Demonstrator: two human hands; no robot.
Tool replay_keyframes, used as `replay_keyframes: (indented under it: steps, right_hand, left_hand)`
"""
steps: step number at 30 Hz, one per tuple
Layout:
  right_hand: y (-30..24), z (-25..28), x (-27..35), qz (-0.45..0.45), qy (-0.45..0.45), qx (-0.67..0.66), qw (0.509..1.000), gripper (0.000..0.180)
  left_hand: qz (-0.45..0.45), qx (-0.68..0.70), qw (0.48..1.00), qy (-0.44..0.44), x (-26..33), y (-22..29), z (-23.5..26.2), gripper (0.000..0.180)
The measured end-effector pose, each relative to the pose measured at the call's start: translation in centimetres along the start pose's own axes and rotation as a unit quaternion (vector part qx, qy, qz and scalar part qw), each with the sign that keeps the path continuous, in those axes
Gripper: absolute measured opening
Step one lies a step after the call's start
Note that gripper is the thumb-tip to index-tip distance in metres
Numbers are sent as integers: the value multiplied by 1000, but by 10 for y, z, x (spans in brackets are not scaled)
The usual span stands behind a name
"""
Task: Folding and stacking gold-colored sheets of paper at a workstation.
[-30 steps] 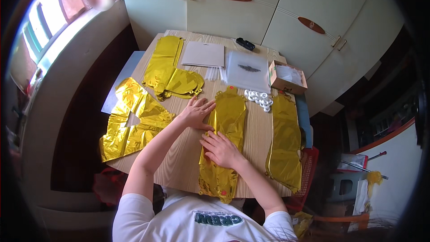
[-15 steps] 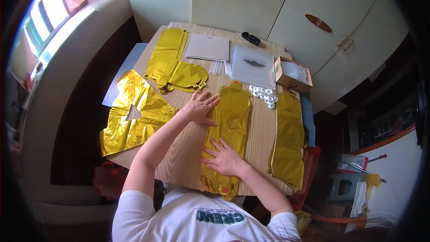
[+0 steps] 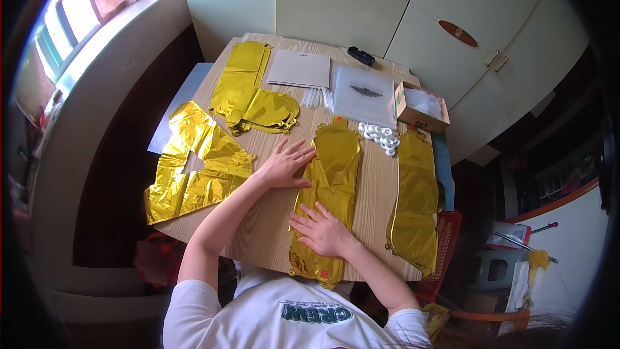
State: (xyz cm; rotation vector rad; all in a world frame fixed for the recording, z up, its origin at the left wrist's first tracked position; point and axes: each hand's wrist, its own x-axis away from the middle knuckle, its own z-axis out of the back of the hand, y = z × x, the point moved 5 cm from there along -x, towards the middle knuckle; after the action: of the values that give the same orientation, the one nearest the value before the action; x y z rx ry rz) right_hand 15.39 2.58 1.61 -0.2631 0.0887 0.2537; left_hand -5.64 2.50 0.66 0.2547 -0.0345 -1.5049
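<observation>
The right hand (image 3: 325,231) lies on a gold foil strip (image 3: 336,178); ahead and leftward, the left hand (image 3: 283,167) touches the strip's edge.

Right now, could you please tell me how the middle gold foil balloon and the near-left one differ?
The middle balloon is a long, narrow strip; the near-left balloon is broad, with a hole. The right hand rests on the middle balloon, not the near-left balloon. Both are shiny gold.

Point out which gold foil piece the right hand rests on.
The long gold strip in the middle: the right hand lies on its near half. The other gold pieces lie to either side, clear of that hand.
</observation>
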Motion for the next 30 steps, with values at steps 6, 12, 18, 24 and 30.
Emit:
replay_keyframes:
  steps: [6, 12, 18, 24, 30]
  right_hand:
    - [1, -1, 2, 9, 20, -15, 1000, 47]
    - [2, 1, 4, 13, 31, -31, 999, 45]
    - [5, 1, 6, 15, 56, -58, 997, 39]
    - [5, 3, 6, 15, 64, -63, 996, 39]
    - [5, 1, 7, 18, 60, -59, 996, 41]
  left_hand:
    - [-37, -9, 999, -35, 18, 12, -4, 77]
    - [-54, -22, 997, -40, 19, 11, -6, 78]
    - [-54, -32, 997, -38, 19, 11, -6, 78]
    - [-70, -33, 997, -26, 30, 19, -4, 79]
    - [-85, -16, 993, -84, 46, 30, 0, 83]
